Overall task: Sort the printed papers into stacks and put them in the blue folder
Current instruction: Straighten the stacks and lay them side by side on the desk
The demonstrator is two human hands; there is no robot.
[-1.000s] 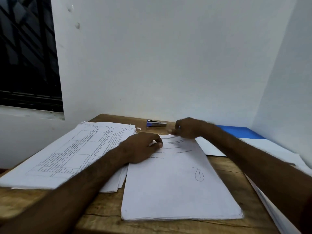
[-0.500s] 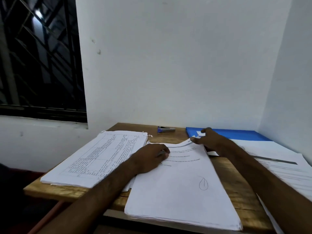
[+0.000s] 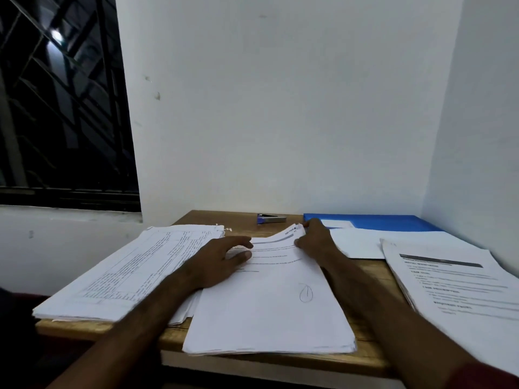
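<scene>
A thick stack of printed papers point(image 3: 269, 310) lies in the middle of the wooden table, overhanging its front edge. My left hand point(image 3: 222, 262) rests on the stack's far left part with fingers spread flat. My right hand point(image 3: 316, 240) pinches the far right corner of the top sheets and lifts it a little. A second stack with tables point(image 3: 129, 273) lies to the left, a third stack point(image 3: 460, 290) to the right. The blue folder point(image 3: 387, 222) lies at the back right, partly under a loose white sheet point(image 3: 359, 242).
A small blue stapler point(image 3: 271, 219) sits at the back of the table point(image 3: 365, 357) by the white wall. A dark barred window point(image 3: 56, 108) is at the left. A second white wall closes in the right side.
The view has tilted up and back. My right hand has drawn back from the folder's edge to the stack's far right corner and raised the top sheets. My left hand stays on the stack.
</scene>
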